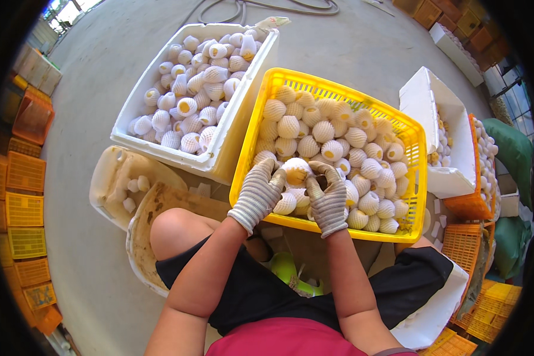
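Over the near edge of a yellow plastic crate (418,196), both my hands, in striped knit gloves, are at one yellowish round fruit (297,176) partly covered by a white foam net. My left hand (260,193) is closed on its left side. My right hand (328,204) curls in from the right, its thumb and fingers bent at the fruit and net; some fingertips are hidden. Many fruits in white foam nets (371,169) fill the crate beneath. More netted fruits (193,89) lie in a white foam box (124,118) at the far left.
Left of my knee stand a cut-open whitish plastic container (110,169) with foam pieces and a dirty tub (145,228). On the right are a white foam box (424,98), an orange crate (471,207) and green sacks (507,154). Stacked crates (24,207) line the left.
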Action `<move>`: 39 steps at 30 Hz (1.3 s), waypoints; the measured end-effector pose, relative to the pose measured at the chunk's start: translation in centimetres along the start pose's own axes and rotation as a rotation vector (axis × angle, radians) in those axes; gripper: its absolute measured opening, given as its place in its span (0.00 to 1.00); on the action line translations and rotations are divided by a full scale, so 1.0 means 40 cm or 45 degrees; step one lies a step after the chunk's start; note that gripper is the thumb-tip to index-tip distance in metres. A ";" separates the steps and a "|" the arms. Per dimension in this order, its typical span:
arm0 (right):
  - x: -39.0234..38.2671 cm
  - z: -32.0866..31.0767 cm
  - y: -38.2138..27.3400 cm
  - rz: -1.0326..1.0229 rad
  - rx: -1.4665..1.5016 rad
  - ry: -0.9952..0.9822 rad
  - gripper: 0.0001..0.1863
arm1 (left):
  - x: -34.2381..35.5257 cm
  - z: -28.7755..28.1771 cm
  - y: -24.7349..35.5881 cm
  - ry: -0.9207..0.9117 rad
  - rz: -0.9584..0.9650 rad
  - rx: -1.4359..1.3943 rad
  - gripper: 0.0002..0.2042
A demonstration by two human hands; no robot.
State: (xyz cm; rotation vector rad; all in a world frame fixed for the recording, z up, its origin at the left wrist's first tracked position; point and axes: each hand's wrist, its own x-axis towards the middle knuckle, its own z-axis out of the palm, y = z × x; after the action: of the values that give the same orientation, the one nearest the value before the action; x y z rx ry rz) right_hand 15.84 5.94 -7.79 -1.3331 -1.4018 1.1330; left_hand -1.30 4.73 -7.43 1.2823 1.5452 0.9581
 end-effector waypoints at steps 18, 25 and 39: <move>-0.023 -0.024 -0.105 -0.148 -0.035 -0.181 0.21 | -0.009 -0.028 0.067 -0.387 -0.494 -0.738 0.25; -0.031 -0.013 -0.093 -0.192 -0.139 -0.130 0.21 | -0.013 -0.015 0.075 -0.210 -0.367 -0.472 0.22; -0.001 0.000 -0.069 0.568 0.932 -0.533 0.31 | -0.010 -0.043 0.082 -0.257 -0.654 -0.833 0.17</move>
State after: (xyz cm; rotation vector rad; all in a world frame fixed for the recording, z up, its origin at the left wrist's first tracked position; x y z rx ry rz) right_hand 15.26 5.85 -5.09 -0.9056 -0.8042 2.0684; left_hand -1.89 4.85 -3.75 0.4695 1.1689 0.8563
